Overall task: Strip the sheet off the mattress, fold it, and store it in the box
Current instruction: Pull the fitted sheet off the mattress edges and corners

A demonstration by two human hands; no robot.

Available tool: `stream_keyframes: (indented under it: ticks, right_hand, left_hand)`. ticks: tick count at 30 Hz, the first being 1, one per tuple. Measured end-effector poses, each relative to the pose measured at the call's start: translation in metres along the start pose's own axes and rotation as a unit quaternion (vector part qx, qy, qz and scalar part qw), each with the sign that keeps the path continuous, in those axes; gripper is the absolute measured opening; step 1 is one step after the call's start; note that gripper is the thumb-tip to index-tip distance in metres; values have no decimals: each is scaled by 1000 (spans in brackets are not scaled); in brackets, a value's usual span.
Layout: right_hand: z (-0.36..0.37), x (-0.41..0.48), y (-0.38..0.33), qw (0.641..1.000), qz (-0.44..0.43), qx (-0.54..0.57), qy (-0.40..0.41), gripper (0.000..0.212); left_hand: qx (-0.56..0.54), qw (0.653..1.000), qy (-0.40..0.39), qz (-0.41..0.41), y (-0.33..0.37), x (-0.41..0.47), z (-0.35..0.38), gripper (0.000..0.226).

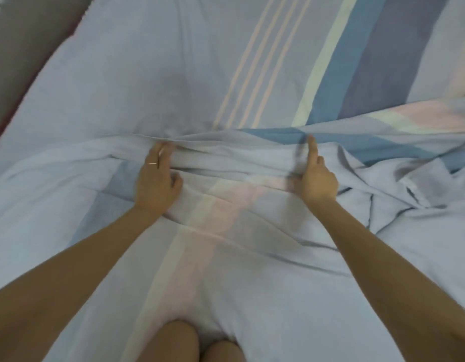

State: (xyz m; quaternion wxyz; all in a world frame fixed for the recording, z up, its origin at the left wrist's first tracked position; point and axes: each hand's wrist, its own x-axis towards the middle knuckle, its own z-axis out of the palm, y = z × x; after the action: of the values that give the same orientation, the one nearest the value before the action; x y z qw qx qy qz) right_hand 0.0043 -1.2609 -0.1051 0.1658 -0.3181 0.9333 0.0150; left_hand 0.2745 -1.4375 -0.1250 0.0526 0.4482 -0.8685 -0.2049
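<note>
A pale blue sheet (153,82) with pink, cream and dark blue stripes fills almost the whole view. Part of it is doubled over toward me, and its folded edge runs across the middle. My left hand (157,180) grips a bunched ridge of the folded layer, fingers curled into the cloth. My right hand (317,176) pinches the same ridge further right, with the thumb pointing up along the fold. The mattress itself is hidden under the cloth. No box is in view.
A dark reddish edge and a grey floor strip (22,48) show at the far left. Crumpled folds of the sheet (398,184) pile up at the right. My bare knees (200,343) press on the cloth at the bottom.
</note>
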Motion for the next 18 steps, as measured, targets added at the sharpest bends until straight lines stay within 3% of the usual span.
stream_keyframes:
  ticks: [1, 3, 6, 10, 12, 15, 18]
  right_hand:
    - [-12, 4, 24, 996, 68, -25, -61, 91]
    - [-24, 17, 57, 983, 119, -64, -126, 97]
    - [-27, 28, 85, 973, 123, -87, -173, 88]
    - [-25, 29, 93, 975, 134, -83, -158, 35]
    - [-30, 29, 89, 983, 134, -54, -111, 28]
    - [-48, 42, 68, 981, 144, 130, -13, 21]
    - [-73, 72, 34, 956, 116, 268, 15, 29]
  left_hand:
    - [6, 998, -54, 25, 20, 10, 3, 76]
    - [56, 984, -151, 73, 51, 25, 11, 94]
    - [152, 958, -221, 101, 84, 39, 22, 93]
    - [137, 964, -205, 98, 92, 58, 30, 47]
    - [103, 976, -167, 97, 91, 66, 28, 25]
    - [-28, 991, -129, 13, 88, 88, 18, 18]
    - [-107, 989, -91, -52, 90, 119, -2, 30]
